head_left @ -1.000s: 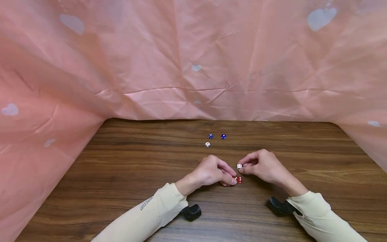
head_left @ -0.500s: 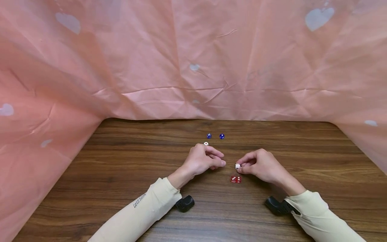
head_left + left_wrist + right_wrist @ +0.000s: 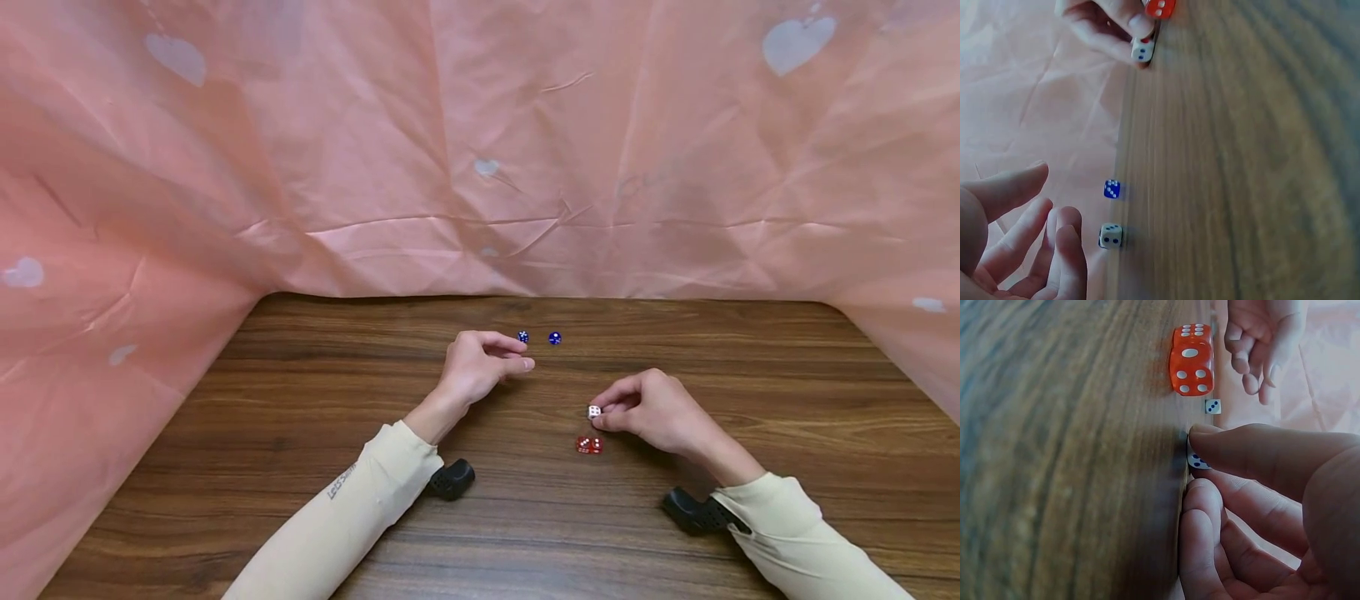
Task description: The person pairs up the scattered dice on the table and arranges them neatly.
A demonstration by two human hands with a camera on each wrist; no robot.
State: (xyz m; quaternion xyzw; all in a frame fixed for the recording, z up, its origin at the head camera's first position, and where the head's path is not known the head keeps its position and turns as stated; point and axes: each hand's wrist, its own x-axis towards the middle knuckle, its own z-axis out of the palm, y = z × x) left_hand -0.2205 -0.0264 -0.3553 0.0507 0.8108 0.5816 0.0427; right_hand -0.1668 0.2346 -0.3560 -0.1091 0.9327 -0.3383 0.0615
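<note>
My right hand pinches a white die between thumb and fingers, low at the wood. Just nearer to me, two translucent red dice sit side by side, touching. Farther left, my left hand hovers with its fingers loosely extended, holding nothing. In the left wrist view a second white die stands on the table just beyond those fingers; the hand hides it in the head view. A blue die lies by the left fingertips, and another blue die to its right.
The brown wood table ends at a pink cloth with pale hearts, which hangs behind and along both sides. Black wrist devices are strapped below both cream sleeves.
My left hand has let go of the red dice and moved left and away from me to the second white die. The right hand keeps its pinch on the other white die.
</note>
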